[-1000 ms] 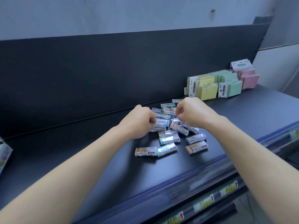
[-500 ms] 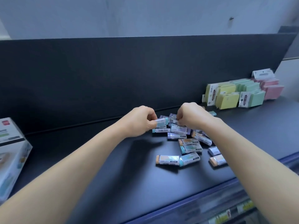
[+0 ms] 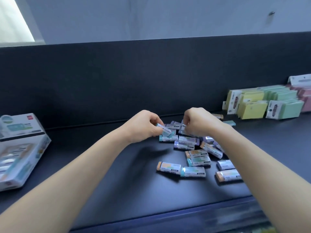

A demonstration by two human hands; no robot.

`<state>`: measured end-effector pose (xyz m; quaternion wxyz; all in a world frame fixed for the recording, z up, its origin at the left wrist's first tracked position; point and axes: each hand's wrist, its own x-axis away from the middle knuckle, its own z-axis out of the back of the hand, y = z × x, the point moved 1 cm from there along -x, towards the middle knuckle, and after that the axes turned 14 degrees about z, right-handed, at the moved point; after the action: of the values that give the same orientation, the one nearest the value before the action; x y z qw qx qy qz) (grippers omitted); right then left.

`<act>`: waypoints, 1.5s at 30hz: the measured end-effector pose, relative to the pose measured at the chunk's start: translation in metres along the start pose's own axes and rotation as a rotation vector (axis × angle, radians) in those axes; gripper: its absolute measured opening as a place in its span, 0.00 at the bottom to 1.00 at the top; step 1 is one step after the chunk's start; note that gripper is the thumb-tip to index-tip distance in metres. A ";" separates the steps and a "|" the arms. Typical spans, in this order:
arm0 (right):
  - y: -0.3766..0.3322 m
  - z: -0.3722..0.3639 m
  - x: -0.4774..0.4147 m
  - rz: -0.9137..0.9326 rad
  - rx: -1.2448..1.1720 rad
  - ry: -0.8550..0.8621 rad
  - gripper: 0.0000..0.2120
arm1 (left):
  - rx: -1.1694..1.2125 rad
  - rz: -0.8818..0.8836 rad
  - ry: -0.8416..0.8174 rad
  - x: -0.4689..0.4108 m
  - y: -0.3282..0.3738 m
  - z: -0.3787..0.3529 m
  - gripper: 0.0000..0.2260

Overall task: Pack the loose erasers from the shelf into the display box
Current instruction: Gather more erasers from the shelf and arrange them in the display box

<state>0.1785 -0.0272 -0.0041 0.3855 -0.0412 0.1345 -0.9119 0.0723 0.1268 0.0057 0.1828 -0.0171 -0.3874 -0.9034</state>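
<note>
Several wrapped erasers (image 3: pixel 196 161) lie in a loose pile on the dark shelf (image 3: pixel 117 182), with teal, orange and purple ends. My left hand (image 3: pixel 143 126) is closed on a teal-ended eraser (image 3: pixel 165 131) just above the pile's left edge. My right hand (image 3: pixel 197 122) is curled over the back of the pile, its fingertips pinching an eraser (image 3: pixel 183 126) there. The white display box (image 3: pixel 20 148) sits at the far left of the shelf, lid up, with erasers inside.
Packs of yellow, green and pink sticky notes (image 3: pixel 269 105) stand at the back right against the dark back panel (image 3: pixel 117 78). The shelf's front edge (image 3: pixel 168 214) runs along the bottom, with price labels below.
The view has swung left, so the display box now shows more fully. My left hand has lifted a teal-ended eraser off the pile. My right hand stays over the pile's back.
</note>
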 end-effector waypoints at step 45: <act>-0.368 -0.072 -0.100 0.591 -0.482 0.103 0.09 | 0.324 0.331 0.541 0.157 -0.256 0.229 0.08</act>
<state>-0.0192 0.3049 0.0312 0.6037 -0.0443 0.3704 -0.7046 -0.1878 0.4005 0.0153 0.4232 0.1893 -0.4553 -0.7601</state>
